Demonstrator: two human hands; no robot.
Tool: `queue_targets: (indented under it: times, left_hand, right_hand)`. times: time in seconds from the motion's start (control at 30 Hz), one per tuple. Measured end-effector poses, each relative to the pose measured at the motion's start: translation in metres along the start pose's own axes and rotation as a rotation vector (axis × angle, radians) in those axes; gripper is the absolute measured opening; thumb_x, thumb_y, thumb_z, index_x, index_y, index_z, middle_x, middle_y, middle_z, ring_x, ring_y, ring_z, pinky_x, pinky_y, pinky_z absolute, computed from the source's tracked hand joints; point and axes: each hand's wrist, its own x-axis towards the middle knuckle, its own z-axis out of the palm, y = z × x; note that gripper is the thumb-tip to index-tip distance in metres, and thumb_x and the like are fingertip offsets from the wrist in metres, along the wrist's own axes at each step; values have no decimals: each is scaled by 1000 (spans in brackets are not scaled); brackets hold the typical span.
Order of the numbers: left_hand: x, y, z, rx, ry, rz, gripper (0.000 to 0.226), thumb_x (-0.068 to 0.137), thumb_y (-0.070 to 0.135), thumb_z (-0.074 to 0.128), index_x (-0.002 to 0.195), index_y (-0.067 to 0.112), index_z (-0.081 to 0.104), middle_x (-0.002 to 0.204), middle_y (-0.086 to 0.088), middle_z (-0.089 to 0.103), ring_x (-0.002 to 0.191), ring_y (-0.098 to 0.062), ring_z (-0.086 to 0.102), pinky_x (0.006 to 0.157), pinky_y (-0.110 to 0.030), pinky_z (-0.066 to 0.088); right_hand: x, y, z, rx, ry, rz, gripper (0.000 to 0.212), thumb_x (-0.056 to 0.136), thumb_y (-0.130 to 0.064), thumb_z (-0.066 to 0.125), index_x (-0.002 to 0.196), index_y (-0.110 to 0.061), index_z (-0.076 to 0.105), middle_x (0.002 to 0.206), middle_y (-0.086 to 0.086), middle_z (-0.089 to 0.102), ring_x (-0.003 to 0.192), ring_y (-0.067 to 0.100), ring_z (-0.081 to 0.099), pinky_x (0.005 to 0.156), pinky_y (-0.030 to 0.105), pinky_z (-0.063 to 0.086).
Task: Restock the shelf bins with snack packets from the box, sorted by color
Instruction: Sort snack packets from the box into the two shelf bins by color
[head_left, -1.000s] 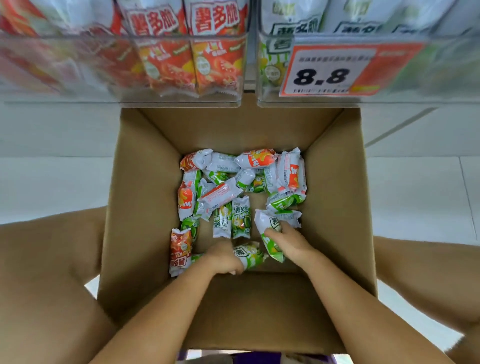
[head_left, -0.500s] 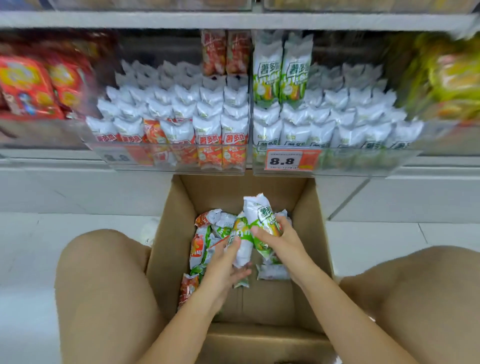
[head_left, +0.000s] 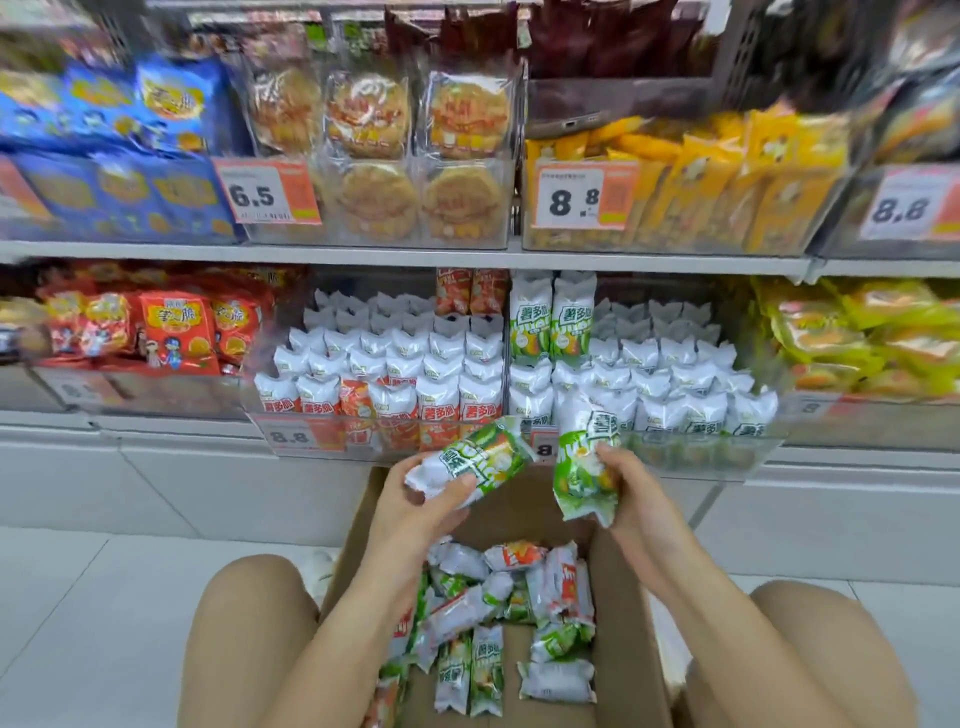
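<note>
Shop: snack shelves (head_left: 405, 252) w/ price tags (head_left: 267, 191), 6.5, 8.8.

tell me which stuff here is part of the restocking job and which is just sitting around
Part of the job:
left hand gripping a green packet
right hand gripping another green packet
cardboard box
green bin
orange bin

Just there:
blue bags
yellow packs
round cakes

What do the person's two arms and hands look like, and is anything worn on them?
Both forearms are bare as far as the picture shows: no sleeves, gloves or watch. The left hand and the right hand show no rings or bracelets that I can see. The fingernails look short and unpainted, though blur makes this uncertain. No markings are visible on either arm.
</note>
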Motion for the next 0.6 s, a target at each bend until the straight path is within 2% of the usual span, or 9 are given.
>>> queue_targets:
  times: [0.07,0.13,0.2,0.23,0.33,0.43,0.5,0.53,0.6]
  left_hand:
    - [0,12,10,-78,-43,5,49,63,25,79,108,19,59,112,-6,67,95,-13,69,85,-36,56]
    - [-1,18,18,-122,-77,-11,50,66,24,77,112,16,59,102,2,68,87,-5,69,88,-37,55]
    - [-2,18,23,-146,-94,-39,48,68,23,76,112,11,60,90,4,66,80,-5,66,88,-38,55]
    - [-1,16,23,-170,-84,-58,47,68,23,77,111,11,61,92,2,65,82,-8,64,87,-39,55]
    - [4,17,23,-317,-14,-157,65,70,28,75,127,8,52,129,-12,57,117,-26,57,85,-39,56]
    - [3,20,29,-499,18,-343,76,76,42,68,141,10,43,140,-15,50,125,-30,52,89,-40,52]
    - [0,22,33,-569,26,-426,65,84,45,63,135,5,49,127,-15,60,112,-28,60,85,-40,54]
    - [-2,23,35,-604,27,-452,59,87,45,61,130,4,53,116,-15,66,103,-27,63,78,-39,57]
    - [-1,23,37,-665,40,-500,52,91,44,57,124,4,58,96,-15,71,90,-26,65,63,-37,61]
  right_hand:
    - [-2,-12,-2,-114,-43,-48,14,79,-20,66,83,-12,56,78,1,67,73,10,64,69,25,47]
    - [-5,-16,-5,-188,-80,-80,9,82,-15,65,80,-13,56,65,-6,64,64,4,61,67,21,43]
    - [-8,-16,-9,-193,-102,-79,8,81,-16,65,84,-13,59,63,-8,64,63,4,61,69,23,43]
    - [-12,-19,-8,-180,-124,-66,14,78,-19,66,88,-12,59,64,-8,65,64,5,62,70,24,43]
    - [-15,-18,-10,-161,-173,-49,25,74,-24,66,95,-10,63,74,-5,69,71,9,66,69,23,48]
    - [-18,-16,-5,-199,-168,-12,38,75,-28,75,105,-10,63,93,0,75,85,11,70,72,20,53]
    - [-17,-11,0,-253,-148,0,61,71,-42,80,120,-12,58,112,-4,70,101,9,66,89,24,49]
    - [-17,-10,2,-262,-128,10,62,71,-47,76,122,-17,56,117,-8,65,103,4,63,92,22,45]
    - [-13,-7,4,-267,-128,7,43,74,-50,64,110,-26,59,114,-15,62,95,-7,61,86,15,44]
